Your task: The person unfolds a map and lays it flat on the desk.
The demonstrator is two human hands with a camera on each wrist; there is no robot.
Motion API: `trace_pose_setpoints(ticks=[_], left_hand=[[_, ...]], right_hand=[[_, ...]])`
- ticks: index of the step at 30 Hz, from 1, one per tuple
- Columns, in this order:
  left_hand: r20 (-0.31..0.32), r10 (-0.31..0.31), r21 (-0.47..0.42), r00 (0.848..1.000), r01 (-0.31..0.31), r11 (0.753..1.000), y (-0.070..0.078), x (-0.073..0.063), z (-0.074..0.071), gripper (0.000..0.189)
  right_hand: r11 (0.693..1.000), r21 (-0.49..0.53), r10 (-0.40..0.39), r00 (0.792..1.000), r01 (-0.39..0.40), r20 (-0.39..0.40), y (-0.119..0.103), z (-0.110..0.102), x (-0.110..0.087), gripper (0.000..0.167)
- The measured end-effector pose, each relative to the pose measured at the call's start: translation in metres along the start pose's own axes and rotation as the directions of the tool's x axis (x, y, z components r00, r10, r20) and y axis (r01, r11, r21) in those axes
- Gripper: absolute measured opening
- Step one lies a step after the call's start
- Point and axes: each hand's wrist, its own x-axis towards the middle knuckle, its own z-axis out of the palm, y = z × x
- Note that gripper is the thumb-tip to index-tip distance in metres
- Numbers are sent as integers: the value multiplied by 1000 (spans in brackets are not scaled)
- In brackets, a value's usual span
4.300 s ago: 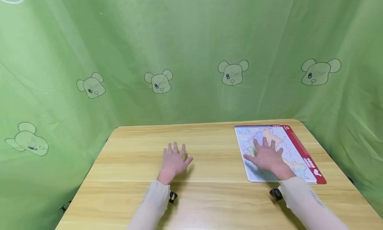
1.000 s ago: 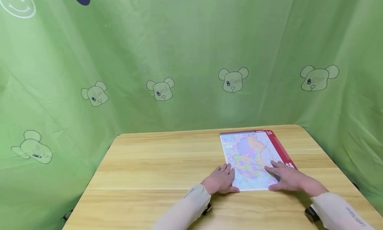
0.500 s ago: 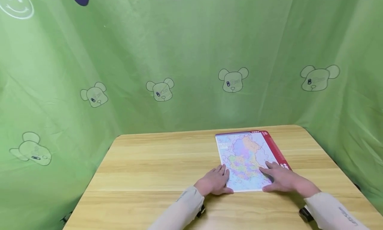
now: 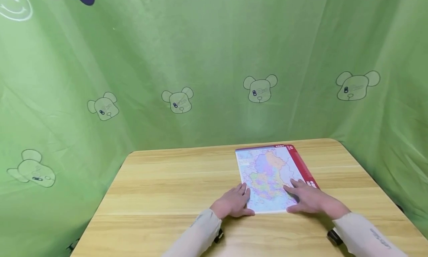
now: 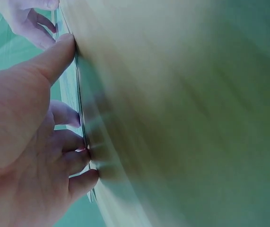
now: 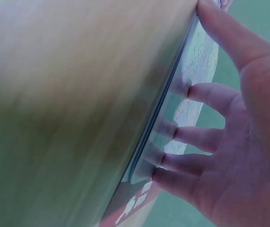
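Observation:
A flat map (image 4: 264, 175) with a red strip (image 4: 302, 166) down its right side lies on the wooden table. At its near left corner is my left hand (image 4: 232, 203); the fingers touch the left edge and the thumb is by the near edge. My right hand (image 4: 309, 199) rests its spread fingertips on the map's near right part, thumb at the near edge. In the right wrist view, those fingertips press the shiny map surface (image 6: 198, 61). The left wrist view shows my left fingers (image 5: 71, 142) lined up along the map's edge, not curled round it.
Bare wood of the table (image 4: 160, 190) stretches left of the map. A green curtain (image 4: 214, 112) printed with bear heads hangs along the back and both sides. Black wrist cameras sit under the left sleeve (image 4: 197, 231) and the right sleeve (image 4: 364, 231).
Earlier, my left hand was over bare table and my right hand over the map. Over the last second, both hands have slid the map leftward, keeping their places on it.

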Motion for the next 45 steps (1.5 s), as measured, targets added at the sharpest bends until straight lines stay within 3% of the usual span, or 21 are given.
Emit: trace_pose_setpoints(ticks=[8,18,29,38,45], left_hand=[[-7,4,-16,1000,-4,1000,-15,-8,4,84],[-19,18,-21,1000,-18,1000,-25,-15,12,83],[-25,20,-39,999,-21,999,-36,-26,13,82],[-22,16,-88,1000,-18,996,-50,-36,18,83],[-35,15,-78,999,-18,997,-57,-44,15,81]], right_hand=[[999,-4,-51,999,51,-16,-8,1,8,85],[992,55,-111,994,111,-9,1,6,4,77],[994,32,-106,994,105,26,-5,2,8,80],[993,30,-111,994,111,18,-16,6,18,78],[991,17,-136,991,136,4,-21,9,24,77]])
